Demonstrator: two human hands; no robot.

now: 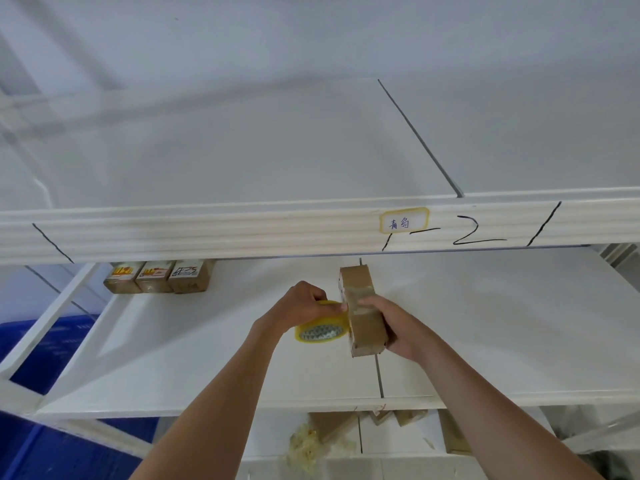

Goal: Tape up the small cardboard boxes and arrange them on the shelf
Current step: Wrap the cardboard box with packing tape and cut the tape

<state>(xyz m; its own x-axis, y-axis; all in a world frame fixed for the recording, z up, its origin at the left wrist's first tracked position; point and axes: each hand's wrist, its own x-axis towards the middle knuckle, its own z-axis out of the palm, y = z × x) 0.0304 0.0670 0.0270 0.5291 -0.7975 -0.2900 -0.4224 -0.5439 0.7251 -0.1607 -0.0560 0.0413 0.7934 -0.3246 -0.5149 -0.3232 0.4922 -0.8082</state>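
A small brown cardboard box (363, 320) is held above the white middle shelf (207, 358), long side pointing away from me. My right hand (391, 327) grips it from the right, fingers lying over a band of clear tape across its top. My left hand (304, 306) holds a yellow-cored roll of clear tape (322, 327) against the box's left side, thumb and fingers pinching the tape at the box edge. Three taped boxes (159, 277) with coloured labels stand in a row at the back left of the same shelf.
The upper shelf's front rail (242, 230) carries a yellow-edged label (403, 221) and black marker lines. Below the middle shelf lie more cardboard boxes (332, 424) and crumpled tape scraps (308, 445). A blue crate (52, 341) sits at the left.
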